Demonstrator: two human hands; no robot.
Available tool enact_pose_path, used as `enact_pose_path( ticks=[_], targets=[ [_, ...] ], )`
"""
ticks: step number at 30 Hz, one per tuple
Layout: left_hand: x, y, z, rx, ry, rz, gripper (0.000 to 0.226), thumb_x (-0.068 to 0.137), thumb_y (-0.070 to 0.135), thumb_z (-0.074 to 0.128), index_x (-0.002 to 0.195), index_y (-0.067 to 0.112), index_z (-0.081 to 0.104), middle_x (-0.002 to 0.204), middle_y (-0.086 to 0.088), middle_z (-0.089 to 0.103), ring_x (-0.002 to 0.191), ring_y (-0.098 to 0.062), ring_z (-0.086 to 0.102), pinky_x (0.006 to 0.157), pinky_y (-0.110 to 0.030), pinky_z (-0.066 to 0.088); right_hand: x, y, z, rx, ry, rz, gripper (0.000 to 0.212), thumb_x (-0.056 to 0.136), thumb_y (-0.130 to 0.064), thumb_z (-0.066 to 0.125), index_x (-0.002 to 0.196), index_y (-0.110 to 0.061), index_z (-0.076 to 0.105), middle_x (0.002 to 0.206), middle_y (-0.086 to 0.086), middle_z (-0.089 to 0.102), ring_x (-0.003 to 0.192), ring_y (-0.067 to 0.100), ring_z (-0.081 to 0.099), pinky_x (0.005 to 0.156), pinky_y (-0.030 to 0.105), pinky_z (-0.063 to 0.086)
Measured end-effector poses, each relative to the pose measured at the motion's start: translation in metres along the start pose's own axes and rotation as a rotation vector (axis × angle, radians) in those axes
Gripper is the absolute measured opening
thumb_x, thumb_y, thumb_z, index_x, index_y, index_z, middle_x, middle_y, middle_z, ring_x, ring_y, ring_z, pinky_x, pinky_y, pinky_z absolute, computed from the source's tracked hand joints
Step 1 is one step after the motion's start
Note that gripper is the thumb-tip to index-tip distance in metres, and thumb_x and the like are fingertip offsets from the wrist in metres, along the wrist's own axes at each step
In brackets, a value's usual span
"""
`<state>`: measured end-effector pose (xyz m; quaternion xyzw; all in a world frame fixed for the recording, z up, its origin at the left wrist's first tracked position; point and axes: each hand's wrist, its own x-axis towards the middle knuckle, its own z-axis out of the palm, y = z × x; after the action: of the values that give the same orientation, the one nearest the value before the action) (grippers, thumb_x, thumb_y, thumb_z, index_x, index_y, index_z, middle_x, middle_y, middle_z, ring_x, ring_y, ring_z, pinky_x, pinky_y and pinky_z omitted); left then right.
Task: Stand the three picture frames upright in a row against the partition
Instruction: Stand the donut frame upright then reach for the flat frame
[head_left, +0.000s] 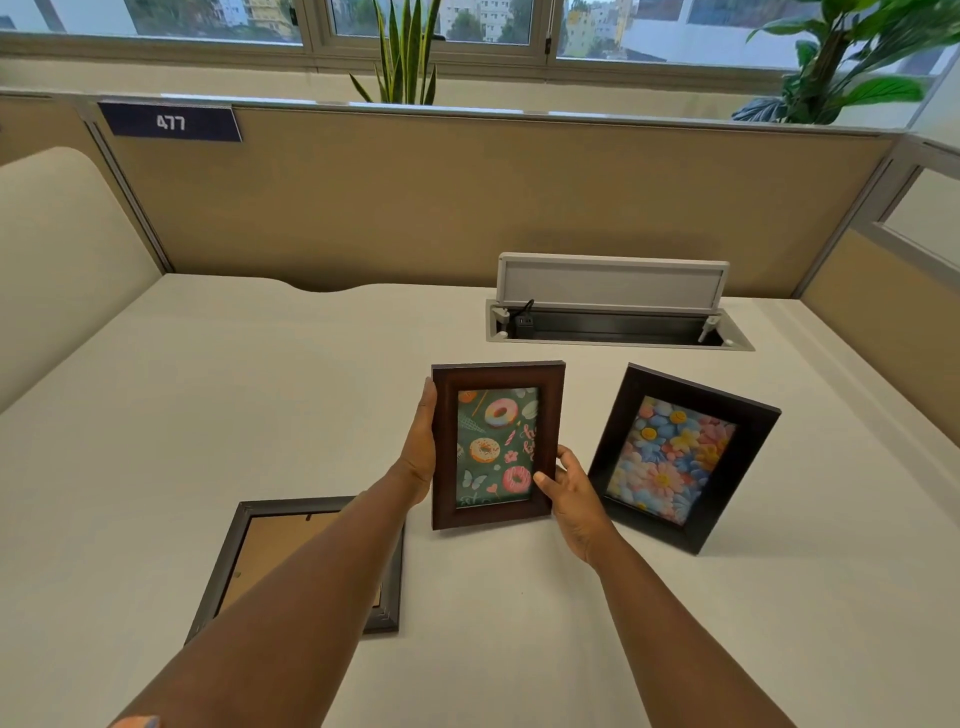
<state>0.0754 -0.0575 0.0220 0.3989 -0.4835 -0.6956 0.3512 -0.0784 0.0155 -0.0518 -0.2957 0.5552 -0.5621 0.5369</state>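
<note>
Both my hands hold a brown wooden frame with a doughnut picture (496, 447) upright near the middle of the desk. My left hand (422, 447) presses flat along its left edge and my right hand (569, 491) grips its lower right corner. To the right a black frame with a flower picture (680, 457) stands upright, tilted and turned slightly left. A grey frame (244, 551) lies face down at the lower left, partly hidden under my left forearm. The tan partition (467, 208) runs along the back of the desk, well behind all three frames.
An open cable hatch with a raised white lid (610, 283) and a black plug sits in the desk in front of the partition, right of centre. A side partition (878, 322) closes the right edge. Plants stand behind the partition. A blue sign reads 477 (170, 123).
</note>
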Motion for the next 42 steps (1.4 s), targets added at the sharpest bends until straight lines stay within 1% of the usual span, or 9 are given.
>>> enact_pose_path(
  ticks=[4,10,17,22,28,30,33,38,42],
  targets=[
    [0.004,-0.001,-0.002,0.049,0.086,0.009,0.065,0.096,0.047,0.009,0.128,0.012,0.052,0.106,-0.004,0.067,0.073,-0.001,0.067,0.066,-0.016,0.054,0.003,-0.002,-0.001,-0.073,0.034,-0.007,0.032,0.095,-0.001,0.039,0.117,-0.024,0.039,0.131,0.015,0.05,0.126,0.029,0.047,0.108,0.049,0.039],
    [0.006,0.001,-0.006,0.056,0.14,-0.021,0.061,0.096,0.049,0.014,0.133,0.015,0.049,0.126,-0.009,0.058,0.112,-0.022,0.055,0.081,-0.03,0.047,0.006,-0.003,0.002,-0.175,0.105,-0.04,0.038,0.095,-0.003,0.042,0.13,-0.014,0.036,0.134,0.019,0.048,0.124,0.029,0.048,0.099,0.038,0.045],
    [-0.001,-0.004,-0.011,0.033,0.267,0.018,0.046,0.099,0.037,0.024,0.119,0.011,0.056,0.101,-0.005,0.06,0.102,-0.021,0.052,0.088,-0.039,0.042,-0.002,0.003,0.007,-0.287,0.258,-0.053,0.044,0.087,-0.012,0.06,0.127,-0.006,0.044,0.116,0.008,0.056,0.11,0.023,0.053,0.092,0.031,0.045],
    [-0.003,-0.016,-0.026,0.117,0.395,0.082,0.042,0.099,0.032,0.026,0.13,0.016,0.05,0.135,-0.009,0.051,0.127,-0.028,0.043,0.107,-0.048,0.032,-0.005,0.014,0.022,-0.439,0.401,-0.091,0.048,0.079,-0.015,0.07,0.123,-0.004,0.055,0.116,0.01,0.063,0.108,0.026,0.059,0.094,0.036,0.049],
    [-0.011,-0.022,-0.04,0.246,0.532,0.159,0.033,0.098,0.022,0.032,0.116,0.013,0.059,0.11,-0.007,0.061,0.106,-0.021,0.053,0.096,-0.041,0.042,-0.014,0.023,0.036,-0.454,0.625,-0.121,0.073,0.069,-0.014,0.079,0.129,0.0,0.041,0.13,0.02,0.049,0.119,0.034,0.049,0.097,0.041,0.044],
    [-0.016,-0.027,-0.05,0.424,0.587,0.194,0.029,0.096,0.017,0.037,0.11,0.011,0.061,0.105,-0.006,0.064,0.103,-0.025,0.058,0.085,-0.034,0.045,-0.022,0.023,0.042,-0.486,0.728,-0.211,0.066,0.069,-0.021,0.079,0.12,0.0,0.044,0.122,0.022,0.052,0.111,0.035,0.052,0.091,0.045,0.047],
    [-0.025,-0.038,-0.068,0.775,0.628,0.195,0.025,0.093,0.02,0.043,0.106,0.014,0.064,0.107,-0.009,0.067,0.099,-0.028,0.06,0.089,-0.042,0.043,-0.029,0.022,0.05,-0.536,0.854,-0.348,0.045,0.074,-0.024,0.074,0.104,0.001,0.051,0.105,0.021,0.056,0.091,0.027,0.053,0.077,0.046,0.052],
    [-0.04,-0.042,-0.091,0.956,0.753,0.106,0.028,0.091,0.02,0.043,0.108,0.016,0.065,0.113,-0.011,0.066,0.107,-0.031,0.056,0.097,-0.044,0.034,-0.033,0.019,0.064,-0.805,0.547,-0.802,0.026,0.077,-0.03,0.067,0.077,-0.007,0.056,0.078,0.009,0.059,0.072,0.014,0.051,0.059,0.016,0.043],
    [-0.049,-0.038,-0.111,1.029,0.804,-0.08,0.036,0.092,0.025,0.04,0.123,0.017,0.056,0.132,-0.014,0.055,0.125,-0.032,0.044,0.106,-0.048,0.03,-0.031,0.02,0.088,-1.104,0.048,-0.967,0.032,0.075,-0.044,0.064,0.082,-0.013,0.061,0.08,0.002,0.064,0.075,0.013,0.054,0.066,0.021,0.048]
  ],
)
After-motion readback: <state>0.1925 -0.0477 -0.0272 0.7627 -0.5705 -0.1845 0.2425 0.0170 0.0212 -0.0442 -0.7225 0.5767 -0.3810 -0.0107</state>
